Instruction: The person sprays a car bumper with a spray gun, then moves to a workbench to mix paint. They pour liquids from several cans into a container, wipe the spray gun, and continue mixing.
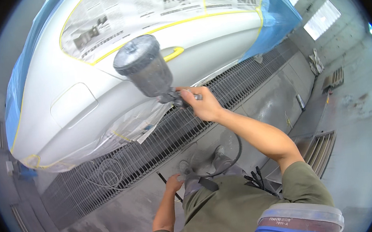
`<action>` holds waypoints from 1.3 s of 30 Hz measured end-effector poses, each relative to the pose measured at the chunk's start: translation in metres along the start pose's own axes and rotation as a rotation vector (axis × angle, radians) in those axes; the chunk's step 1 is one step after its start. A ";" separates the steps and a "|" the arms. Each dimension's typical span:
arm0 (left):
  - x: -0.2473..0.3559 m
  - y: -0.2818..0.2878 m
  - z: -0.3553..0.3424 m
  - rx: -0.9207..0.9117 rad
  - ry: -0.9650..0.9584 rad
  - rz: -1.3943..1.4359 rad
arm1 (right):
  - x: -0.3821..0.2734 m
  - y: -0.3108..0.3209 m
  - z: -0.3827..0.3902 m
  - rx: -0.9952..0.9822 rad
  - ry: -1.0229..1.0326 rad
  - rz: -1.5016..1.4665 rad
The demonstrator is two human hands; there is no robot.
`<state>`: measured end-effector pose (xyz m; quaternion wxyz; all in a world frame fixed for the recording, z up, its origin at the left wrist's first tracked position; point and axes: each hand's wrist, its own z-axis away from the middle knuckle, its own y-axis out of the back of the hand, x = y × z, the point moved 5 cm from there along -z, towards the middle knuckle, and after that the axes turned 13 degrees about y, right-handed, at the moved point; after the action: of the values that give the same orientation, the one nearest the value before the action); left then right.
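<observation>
My right hand (200, 103) grips a spray gun (173, 100) topped by a grey, paint-misted cup (151, 77) with a dark-rimmed lid. The cup leans up and to the left, in front of a white car body (126, 92). A yellow-taped door handle (173, 54) shows just beyond the cup; further left lies the outline of a fuel flap (74, 104). From below my right forearm a dark air hose (234, 159) curves down toward my left hand (174, 182). That hand is low beside my leg, fingers curled where the hose reaches it.
Newspaper (141, 11) edged in yellow tape covers the windows, and blue film (277, 17) wraps the car's ends. A floor grate (211, 100) runs beneath the car, with a coiled hose (110, 173) on it. Slatted vents (324, 152) stand at right. A respirator part (299, 221) intrudes at the bottom.
</observation>
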<state>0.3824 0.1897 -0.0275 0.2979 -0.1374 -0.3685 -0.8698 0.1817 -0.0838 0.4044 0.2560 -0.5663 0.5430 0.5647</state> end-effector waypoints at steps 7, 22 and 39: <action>0.020 0.012 -0.025 -0.068 -0.029 -0.142 | 0.026 0.132 0.079 0.323 0.004 0.160; 0.172 -0.032 -0.016 -0.172 -0.050 -0.448 | 0.127 0.375 0.245 0.831 0.060 -0.096; 0.590 -0.064 -0.040 -0.206 -0.205 0.374 | 0.211 0.519 0.200 0.619 0.188 0.006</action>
<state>-0.1206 -0.0500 0.1797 0.3993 -0.3203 -0.2744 -0.8140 -0.4082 -0.1172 0.3321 0.3631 -0.5096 0.7120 0.3188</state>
